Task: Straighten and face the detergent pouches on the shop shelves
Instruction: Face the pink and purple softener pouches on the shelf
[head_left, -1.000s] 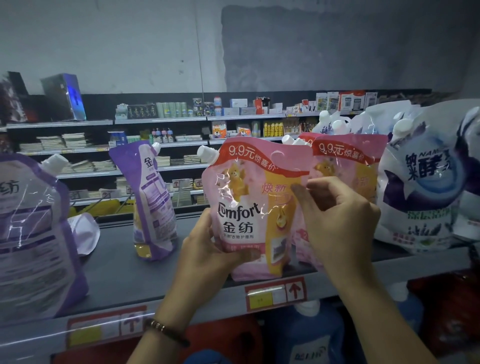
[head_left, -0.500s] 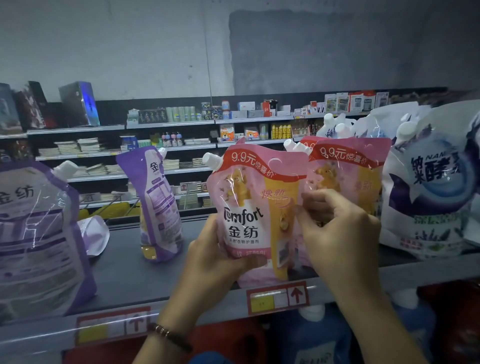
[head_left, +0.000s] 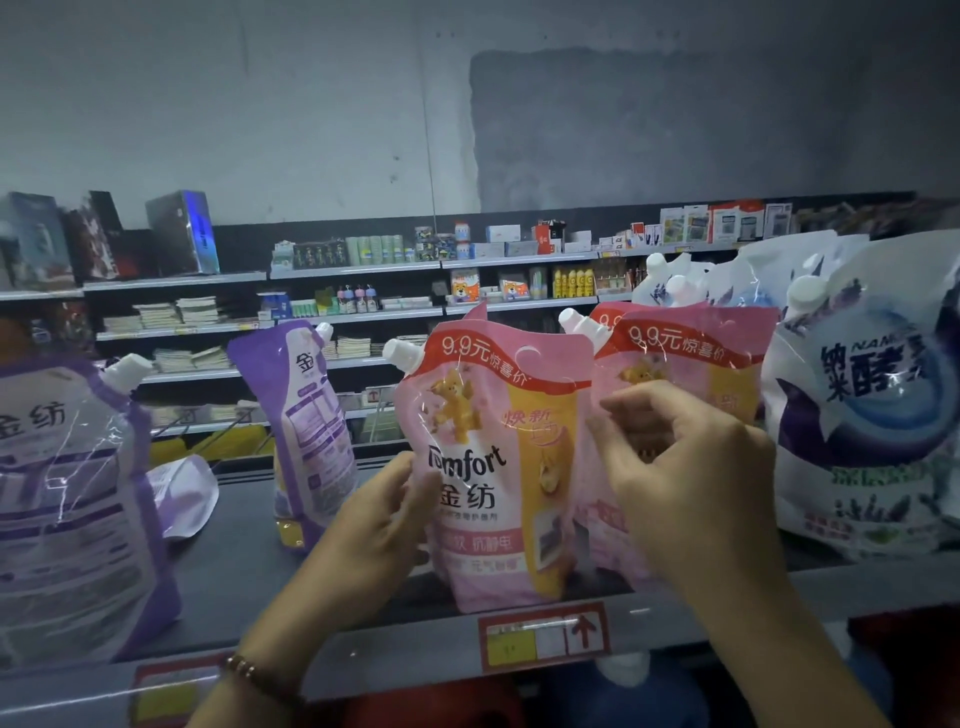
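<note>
We see the front pink Comfort pouch (head_left: 493, 467) standing upright at the front edge of the grey shelf (head_left: 218, 540), label facing us and white spout (head_left: 402, 353) at its upper left. The left hand (head_left: 374, 525) touches the pouch's left edge, its thumb lying on the front by the brand name and the other fingers curled behind, so it looks pinched between them. The right hand (head_left: 685, 483) is raised in front of the second pink pouch (head_left: 691, 364), which stands just behind and right of the first; its fingers are bent and loosely bunched, and we cannot tell whether they grip the film or only brush it. To the right stands a large white and blue pouch (head_left: 872, 415). To the left a purple pouch (head_left: 306, 431) stands tilted with its back panel turned our way, and a bigger purple pouch (head_left: 67, 499) fills the left edge. A red price tag (head_left: 545, 636) sits on the shelf lip below the pink pouch
</note>
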